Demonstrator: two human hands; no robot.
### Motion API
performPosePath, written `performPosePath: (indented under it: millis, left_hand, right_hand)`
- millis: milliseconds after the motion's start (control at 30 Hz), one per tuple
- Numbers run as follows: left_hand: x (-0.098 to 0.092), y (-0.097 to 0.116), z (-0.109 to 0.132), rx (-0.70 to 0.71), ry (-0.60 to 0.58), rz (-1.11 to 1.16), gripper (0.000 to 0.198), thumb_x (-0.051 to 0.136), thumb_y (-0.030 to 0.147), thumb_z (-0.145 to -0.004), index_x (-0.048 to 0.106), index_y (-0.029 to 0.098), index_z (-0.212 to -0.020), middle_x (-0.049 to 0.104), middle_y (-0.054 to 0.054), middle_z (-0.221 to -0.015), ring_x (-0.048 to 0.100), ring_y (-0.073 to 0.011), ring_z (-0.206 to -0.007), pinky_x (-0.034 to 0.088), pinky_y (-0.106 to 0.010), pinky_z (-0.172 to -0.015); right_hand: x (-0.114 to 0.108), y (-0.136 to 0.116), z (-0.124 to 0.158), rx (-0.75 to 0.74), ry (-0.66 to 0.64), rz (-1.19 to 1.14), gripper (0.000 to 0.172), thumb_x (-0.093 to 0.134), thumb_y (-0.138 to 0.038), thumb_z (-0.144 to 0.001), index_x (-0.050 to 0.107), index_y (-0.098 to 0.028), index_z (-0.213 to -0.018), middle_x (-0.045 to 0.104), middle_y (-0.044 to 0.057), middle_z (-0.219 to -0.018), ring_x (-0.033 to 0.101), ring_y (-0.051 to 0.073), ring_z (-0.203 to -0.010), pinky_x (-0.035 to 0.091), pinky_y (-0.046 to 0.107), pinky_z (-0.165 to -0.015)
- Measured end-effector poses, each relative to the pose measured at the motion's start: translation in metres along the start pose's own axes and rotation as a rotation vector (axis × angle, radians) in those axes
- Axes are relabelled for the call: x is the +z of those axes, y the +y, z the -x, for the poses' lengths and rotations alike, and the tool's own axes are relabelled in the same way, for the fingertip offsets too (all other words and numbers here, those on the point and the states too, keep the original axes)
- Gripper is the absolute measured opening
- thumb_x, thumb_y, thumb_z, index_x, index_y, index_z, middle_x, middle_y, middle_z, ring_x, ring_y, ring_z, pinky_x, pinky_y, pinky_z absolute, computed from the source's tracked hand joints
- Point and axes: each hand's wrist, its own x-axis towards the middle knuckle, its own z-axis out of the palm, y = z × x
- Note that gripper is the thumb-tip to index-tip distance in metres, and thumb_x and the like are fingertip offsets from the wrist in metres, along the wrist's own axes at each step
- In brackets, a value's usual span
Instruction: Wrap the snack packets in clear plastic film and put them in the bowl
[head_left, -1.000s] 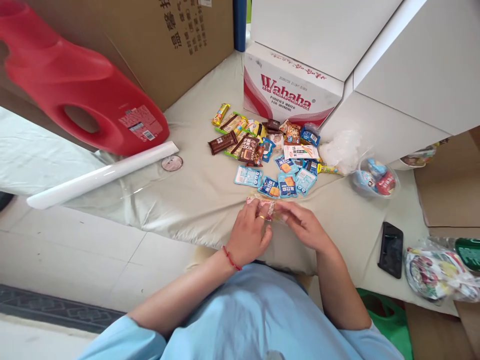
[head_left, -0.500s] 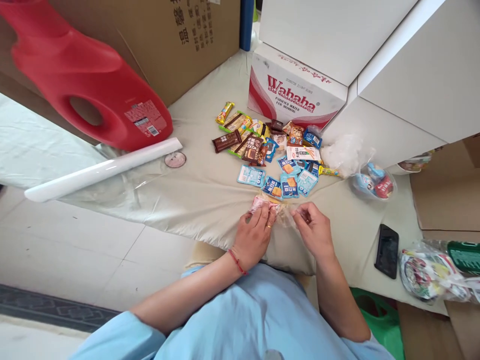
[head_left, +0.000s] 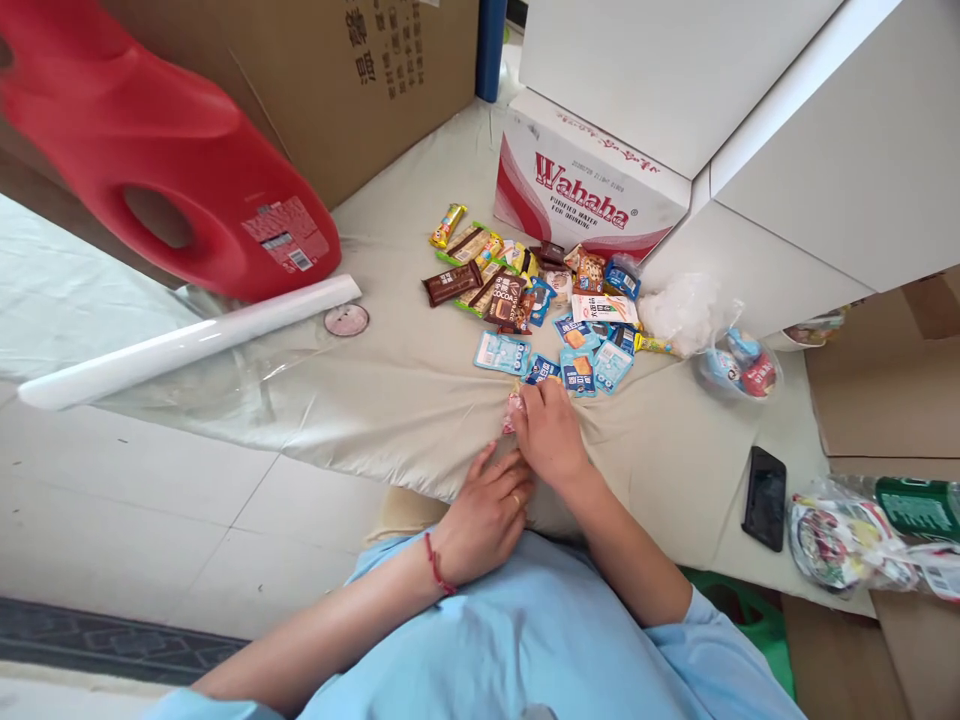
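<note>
My right hand (head_left: 553, 432) is closed over a small pink snack packet (head_left: 512, 412) lying on the pale cloth; most of the packet is hidden under the fingers. Just below, my left hand (head_left: 491, 505) rests palm down at the cloth's front edge, its fingers stretched out and holding nothing. Directly beyond the right hand lie several blue snack packets (head_left: 579, 371). Farther back are a brown cocoa packet (head_left: 506, 300), a dark brown bar (head_left: 452, 284), a white packet (head_left: 604, 308) and a small yellow packet (head_left: 448, 226).
A white roll (head_left: 187, 340) and a red jug (head_left: 247, 190) are at the left. Behind the snacks stands a Wahaha carton (head_left: 592, 180). Toward the right are crumpled clear plastic (head_left: 679, 305), a clear tub of packets (head_left: 739, 370), a black phone (head_left: 765, 498) and a green bottle (head_left: 919, 508).
My left hand has come off the pink packet and drawn back toward my body. My right hand has moved left onto the packet. The clear film it held is no longer visible.
</note>
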Motion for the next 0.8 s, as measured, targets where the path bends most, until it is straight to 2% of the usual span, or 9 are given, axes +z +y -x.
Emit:
performPosePath:
  millis: [100, 167, 333, 433, 500, 567, 633, 733, 800]
  left_hand:
    - [-0.006, -0.011, 0.011, -0.062, 0.044, 0.047, 0.029, 0.049, 0.014, -0.097, 0.075, 0.022, -0.107, 0.078, -0.006, -0.114, 0.062, -0.0240, -0.126, 0.037, -0.053, -0.123]
    - [-0.007, -0.016, 0.013, -0.080, 0.073, 0.049, 0.030, 0.050, 0.013, -0.096, 0.075, 0.023, -0.108, 0.078, -0.005, -0.111, 0.065, -0.0227, -0.120, 0.041, -0.051, -0.120]
    - [-0.010, -0.025, 0.009, -0.029, 0.177, 0.033, 0.031, 0.053, 0.011, -0.095, 0.073, 0.024, -0.114, 0.078, -0.006, -0.111, 0.065, -0.0240, -0.121, 0.048, -0.050, -0.112]
    - [-0.015, -0.039, 0.008, 0.010, 0.231, 0.008, 0.026, 0.056, 0.010, -0.094, 0.070, 0.022, -0.113, 0.077, -0.007, -0.109, 0.066, -0.0256, -0.120, 0.048, -0.050, -0.111]
    - [-0.015, -0.051, 0.006, 0.037, 0.252, -0.036, 0.020, 0.058, 0.011, -0.095, 0.068, 0.019, -0.110, 0.077, -0.009, -0.107, 0.067, -0.0275, -0.118, 0.050, -0.049, -0.108]
    - [-0.013, -0.061, 0.004, 0.066, 0.264, -0.090, 0.015, 0.058, 0.013, -0.096, 0.067, 0.018, -0.107, 0.077, -0.011, -0.106, 0.070, -0.0282, -0.111, 0.052, -0.048, -0.102]
    - [-0.008, -0.065, 0.002, 0.096, 0.268, -0.161, 0.013, 0.059, 0.013, -0.096, 0.066, 0.017, -0.106, 0.077, -0.012, -0.105, 0.072, -0.0286, -0.105, 0.053, -0.046, -0.097]
    - [-0.002, -0.060, 0.000, 0.133, 0.282, -0.298, 0.013, 0.062, 0.012, -0.093, 0.065, 0.016, -0.105, 0.076, -0.013, -0.105, 0.073, -0.0304, -0.101, 0.054, -0.044, -0.089]
    - [0.001, -0.056, -0.001, 0.148, 0.296, -0.358, 0.013, 0.064, 0.011, -0.092, 0.064, 0.015, -0.104, 0.076, -0.015, -0.104, 0.074, -0.0315, -0.100, 0.054, -0.043, -0.085]
  right_hand:
    - [0.004, -0.007, 0.011, -0.010, 0.018, 0.035, 0.048, 0.062, -0.049, -0.099, 0.059, -0.013, -0.132, 0.059, 0.020, -0.124, 0.052, 0.034, -0.110, 0.047, 0.049, -0.095]
    - [0.006, -0.014, 0.013, 0.028, 0.005, 0.054, 0.054, 0.066, -0.049, -0.097, 0.056, -0.014, -0.136, 0.058, 0.022, -0.128, 0.052, 0.035, -0.110, 0.047, 0.050, -0.095]
    - [0.002, -0.015, 0.011, 0.047, 0.050, -0.001, 0.042, 0.063, -0.027, -0.098, 0.060, -0.014, -0.137, 0.061, 0.020, -0.130, 0.051, 0.034, -0.113, 0.048, 0.051, -0.097]
    - [-0.011, 0.006, 0.019, 0.002, 0.206, -0.167, 0.036, 0.050, -0.015, -0.100, 0.065, -0.018, -0.133, 0.065, 0.015, -0.133, 0.055, 0.030, -0.118, 0.049, 0.048, -0.104]
    - [-0.022, 0.034, 0.030, 0.041, 0.343, -0.323, 0.037, 0.044, -0.015, -0.102, 0.067, -0.021, -0.130, 0.070, 0.011, -0.129, 0.060, 0.026, -0.118, 0.050, 0.043, -0.105]
    - [-0.036, 0.075, 0.042, 0.171, 0.462, -0.473, 0.034, 0.044, -0.024, -0.106, 0.069, -0.024, -0.128, 0.074, 0.008, -0.119, 0.068, 0.022, -0.105, 0.055, 0.039, -0.097]
    - [-0.056, 0.129, 0.052, 0.353, 0.570, -0.576, 0.033, 0.047, -0.037, -0.105, 0.070, -0.025, -0.126, 0.076, 0.005, -0.112, 0.070, 0.021, -0.089, 0.058, 0.037, -0.085]
    - [-0.095, 0.224, 0.053, 0.554, 0.783, -0.589, 0.037, 0.051, -0.044, -0.099, 0.071, -0.023, -0.122, 0.076, 0.006, -0.110, 0.071, 0.024, -0.093, 0.059, 0.040, -0.085]
    - [-0.125, 0.285, 0.041, 0.641, 0.889, -0.509, 0.041, 0.046, -0.042, -0.097, 0.071, -0.021, -0.121, 0.075, 0.008, -0.115, 0.071, 0.025, -0.097, 0.059, 0.041, -0.087]
